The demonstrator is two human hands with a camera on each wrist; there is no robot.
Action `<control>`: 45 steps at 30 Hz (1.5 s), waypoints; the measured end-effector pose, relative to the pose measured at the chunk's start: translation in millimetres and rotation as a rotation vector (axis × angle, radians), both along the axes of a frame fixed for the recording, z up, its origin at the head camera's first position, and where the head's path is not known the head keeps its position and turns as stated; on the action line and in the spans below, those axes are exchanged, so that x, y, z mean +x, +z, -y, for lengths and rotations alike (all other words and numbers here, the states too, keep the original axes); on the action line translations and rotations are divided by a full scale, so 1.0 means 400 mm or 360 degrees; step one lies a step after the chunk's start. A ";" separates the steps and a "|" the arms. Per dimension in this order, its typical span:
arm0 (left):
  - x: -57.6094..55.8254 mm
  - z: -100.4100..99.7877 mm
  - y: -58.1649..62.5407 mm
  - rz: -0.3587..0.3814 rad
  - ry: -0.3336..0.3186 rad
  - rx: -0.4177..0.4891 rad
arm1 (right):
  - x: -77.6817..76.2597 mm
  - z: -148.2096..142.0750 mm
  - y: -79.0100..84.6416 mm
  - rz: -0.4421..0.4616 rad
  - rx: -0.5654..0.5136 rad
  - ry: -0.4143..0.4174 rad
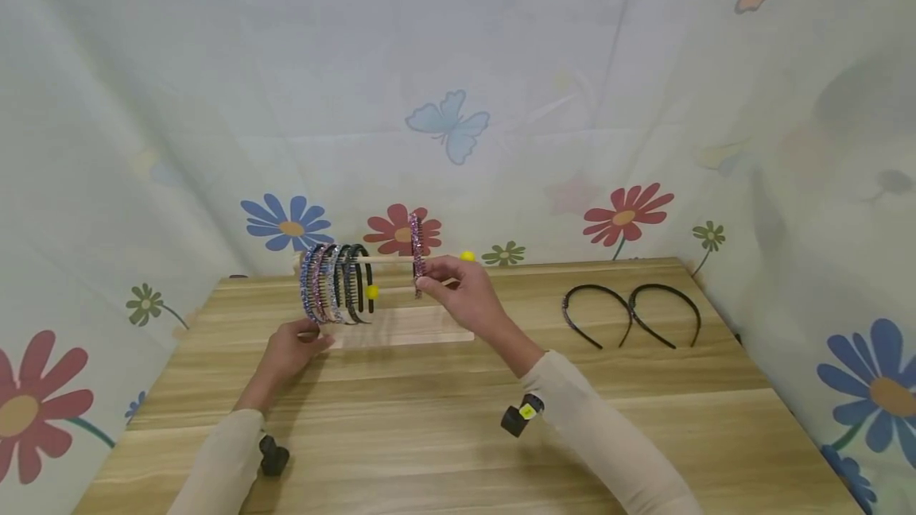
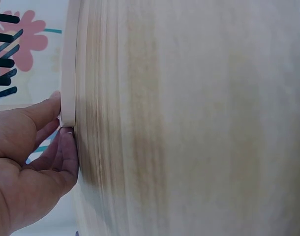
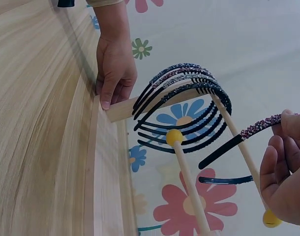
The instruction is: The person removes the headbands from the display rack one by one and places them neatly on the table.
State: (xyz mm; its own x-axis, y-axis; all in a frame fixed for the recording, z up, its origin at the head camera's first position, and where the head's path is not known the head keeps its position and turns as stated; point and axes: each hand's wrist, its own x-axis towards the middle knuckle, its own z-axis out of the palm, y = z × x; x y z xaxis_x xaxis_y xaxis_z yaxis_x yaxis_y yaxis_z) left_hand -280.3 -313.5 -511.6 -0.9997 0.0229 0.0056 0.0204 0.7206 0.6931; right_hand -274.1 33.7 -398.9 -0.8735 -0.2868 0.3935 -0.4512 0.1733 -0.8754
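Right hand (image 1: 465, 292) pinches a glittery pink headband (image 1: 417, 249), seemingly around a rod (image 1: 392, 260) of the wooden rack (image 1: 429, 327); left hand (image 1: 289, 352) grips the rack's base corner. Likely step: shifting this band along the rod, onto or off the rack unclear; next calls for a level slide, base steadied. Only the head view shows two loose headbands (image 1: 601, 288) right of the rack.
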 end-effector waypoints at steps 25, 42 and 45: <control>0.002 0.009 -0.013 -0.0045 -0.0009 -0.0026 | 0.006 -0.114 0.057 -0.0058 0.0051 -0.0161; -0.003 0.010 -0.009 -0.0047 -0.0017 -0.0022 | -0.007 -0.183 0.026 0.0019 0.0023 -0.0291; -0.004 0.009 -0.010 -0.0051 -0.0021 -0.0023 | -0.011 -0.193 0.013 0.0036 0.0005 -0.0314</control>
State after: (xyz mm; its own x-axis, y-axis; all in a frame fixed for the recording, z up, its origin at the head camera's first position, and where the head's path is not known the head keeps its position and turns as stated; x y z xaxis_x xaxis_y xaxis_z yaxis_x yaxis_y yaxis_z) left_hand -282.1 -316.9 -515.7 -0.9987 0.0363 0.0370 0.0518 0.7301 0.6814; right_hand -278.6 110.9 -393.7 -0.9215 -0.1101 0.3724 -0.3883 0.2592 -0.8843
